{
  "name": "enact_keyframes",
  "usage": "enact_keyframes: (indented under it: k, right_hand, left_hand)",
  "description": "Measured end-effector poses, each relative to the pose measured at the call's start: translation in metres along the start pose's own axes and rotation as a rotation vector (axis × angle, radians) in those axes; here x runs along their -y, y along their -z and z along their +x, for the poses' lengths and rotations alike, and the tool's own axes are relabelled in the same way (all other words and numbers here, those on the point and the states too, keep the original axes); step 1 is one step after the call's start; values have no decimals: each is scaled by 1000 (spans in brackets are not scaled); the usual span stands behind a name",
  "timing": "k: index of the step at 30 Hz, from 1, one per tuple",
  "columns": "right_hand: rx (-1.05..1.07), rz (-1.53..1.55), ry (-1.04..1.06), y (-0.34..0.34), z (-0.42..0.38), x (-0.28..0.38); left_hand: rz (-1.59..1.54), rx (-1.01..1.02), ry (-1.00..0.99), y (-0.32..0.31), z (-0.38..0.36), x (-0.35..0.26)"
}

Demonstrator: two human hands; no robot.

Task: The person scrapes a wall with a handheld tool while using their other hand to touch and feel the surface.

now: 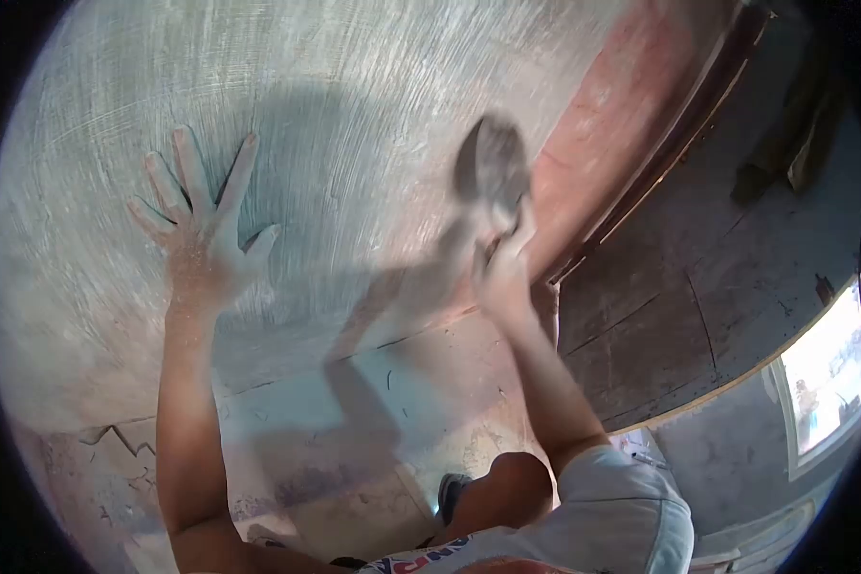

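Note:
My left hand (199, 215) lies flat against the grey-white wall (373, 57), fingers spread, dusted with pale powder. Over to the right, my right hand (502, 253) is wrapped round the handle of a trowel (502, 158). The trowel's blade is grey and rounded, and blurred by motion. It is close to the streaked wall surface, beside a reddish strip (598, 115); whether it touches cannot be made out. Shadows of my arm and the tool fall on the wall.
A dark panelled surface (641, 306) runs along the right, with a dark cloth-like thing (784, 143) on it. At lower right is a bright window (827, 368). The wall's lower part (383, 392) has cracks. My knee (521, 478) and shoe (452, 493) show below.

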State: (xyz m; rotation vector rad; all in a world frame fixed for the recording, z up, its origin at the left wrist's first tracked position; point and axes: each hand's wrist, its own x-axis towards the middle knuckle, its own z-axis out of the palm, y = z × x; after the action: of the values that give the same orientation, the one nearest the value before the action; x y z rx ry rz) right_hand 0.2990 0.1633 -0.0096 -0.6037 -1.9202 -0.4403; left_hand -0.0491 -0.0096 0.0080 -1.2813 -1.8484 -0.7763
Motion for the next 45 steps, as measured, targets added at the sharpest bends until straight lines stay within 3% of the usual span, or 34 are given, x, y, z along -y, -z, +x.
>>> enact_keyframes:
  k: [2, 4, 5, 8, 13, 14, 15, 17, 18, 21, 26, 27, 29, 33, 35, 38, 39, 41, 42, 45]
  right_hand:
    - [24, -31, -32, 0, -19, 9]
    - [60, 166, -138, 10, 0, 8]
    - [77, 119, -280, 14, 20, 1]
    - [113, 93, -388, 33, 80, -4]
    - [90, 74, -213, 2, -11, 0]
    - [237, 169, -451, 3, -34, 7]
    - [233, 171, -452, 4, -30, 6]
    - [107, 247, -244, 10, 0, 2]
    - [33, 89, -157, 16, 33, 0]
    - [136, 56, -375, 31, 85, -7]
    - [114, 84, -187, 7, -8, 12]
    - [284, 156, -475, 10, -15, 26]
    - [123, 213, -232, 12, 0, 20]
    - [127, 36, -372, 27, 74, 10]
    - [97, 92, -270, 15, 45, 4]
    - [245, 129, -432, 1, -24, 15]
    - [179, 130, -408, -1, -23, 14]
    - [81, 206, -290, 7, 14, 11]
    - [102, 135, -395, 16, 42, 21]
    - [122, 138, -429, 9, 59, 18]
  left_hand:
    - [-8, 7, -5, -1, -1, 0]
    - [6, 11, 2, 1, 2, 0]
    - [10, 29, 8, 1, 0, -1]
    - [3, -6, -11, -4, 0, 1]
    - [7, 8, 0, 0, 0, 1]
    - [21, 18, 4, -2, 0, 1]
    - [35, 30, 3, -3, 0, 1]
    - [44, 47, 11, 4, 2, -1]
    - [46, 72, 28, 5, 2, -3]
    - [29, 21, -9, 0, 0, 0]
    - [35, 37, 4, -1, 1, 1]
    - [46, 55, 6, -1, 0, 2]
    - [49, 56, 8, 3, 2, -1]
    - [42, 54, -5, -1, 0, 1]
    - [38, 63, -3, 2, 0, -2]
    - [47, 54, 16, 3, 1, -1]
    - [55, 62, 10, 2, 1, -2]
    - [50, 57, 2, 5, 2, -2]
    - [36, 56, 7, 5, 1, -3]
    - [58, 88, 17, 4, 1, -2]
